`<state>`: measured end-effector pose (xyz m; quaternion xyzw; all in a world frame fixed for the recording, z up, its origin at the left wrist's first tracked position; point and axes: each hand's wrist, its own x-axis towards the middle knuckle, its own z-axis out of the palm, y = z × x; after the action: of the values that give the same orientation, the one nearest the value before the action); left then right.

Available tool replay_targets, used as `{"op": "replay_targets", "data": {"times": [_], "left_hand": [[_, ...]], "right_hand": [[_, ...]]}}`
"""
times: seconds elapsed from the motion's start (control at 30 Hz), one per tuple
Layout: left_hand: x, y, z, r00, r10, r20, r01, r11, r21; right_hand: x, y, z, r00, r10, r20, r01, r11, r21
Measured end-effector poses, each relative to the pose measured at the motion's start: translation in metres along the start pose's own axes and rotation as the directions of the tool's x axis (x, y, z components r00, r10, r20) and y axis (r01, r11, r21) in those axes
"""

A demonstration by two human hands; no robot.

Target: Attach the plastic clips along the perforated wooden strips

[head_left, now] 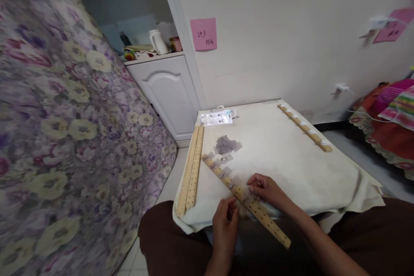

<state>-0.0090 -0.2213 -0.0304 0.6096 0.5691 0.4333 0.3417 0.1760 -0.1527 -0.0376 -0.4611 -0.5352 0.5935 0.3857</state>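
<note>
A light wooden strip with rows of holes (271,225) lies at a slant across the front of the cloth-covered table, its near end jutting past the edge. Small clear plastic pieces with shiny metal bits (231,184) are fixed along its far half. My left hand (225,222) is closed, thumb and fingers curled together at the strip's left side; what they pinch is hidden. From the right, my right hand (267,189) pinches a small clear plastic piece (247,193) just over the strip. Beyond it lies a pile of clear plastic pieces (224,144), with a loose one (224,159) nearby.
Two more holed strips (190,172) lie side by side along the table's left edge. A clear plastic case (216,117) sits at the back left. Another strip with fitted pieces (304,127) lies at the right. A flowered curtain (80,138) hangs at left; a wall (252,51) stands behind.
</note>
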Motion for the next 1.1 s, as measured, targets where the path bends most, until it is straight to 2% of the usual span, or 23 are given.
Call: {"op": "replay_targets", "data": {"times": [0.17, 0.53, 0.83, 1.1], "left_hand": [[-0.002, -0.006, -0.002, 0.976, 0.210, 0.053, -0.217, 0.956, 0.198], [-0.002, -0.026, 0.002, 0.922, 0.380, 0.073, -0.383, 0.868, 0.316], [-0.003, -0.038, 0.003, 0.883, 0.458, 0.101, -0.457, 0.790, 0.408], [-0.001, -0.035, 0.002, 0.886, 0.450, 0.115, -0.454, 0.787, 0.419]], "right_hand": [[0.003, 0.003, 0.007, 1.000, 0.006, -0.004, -0.006, 1.000, 0.005], [0.005, 0.005, 0.007, 0.998, 0.059, -0.012, -0.059, 0.998, -0.019], [0.002, 0.001, 0.008, 0.998, 0.052, -0.040, -0.054, 0.997, -0.058], [0.001, 0.001, 0.009, 0.998, 0.036, -0.045, -0.039, 0.997, -0.063]]}}
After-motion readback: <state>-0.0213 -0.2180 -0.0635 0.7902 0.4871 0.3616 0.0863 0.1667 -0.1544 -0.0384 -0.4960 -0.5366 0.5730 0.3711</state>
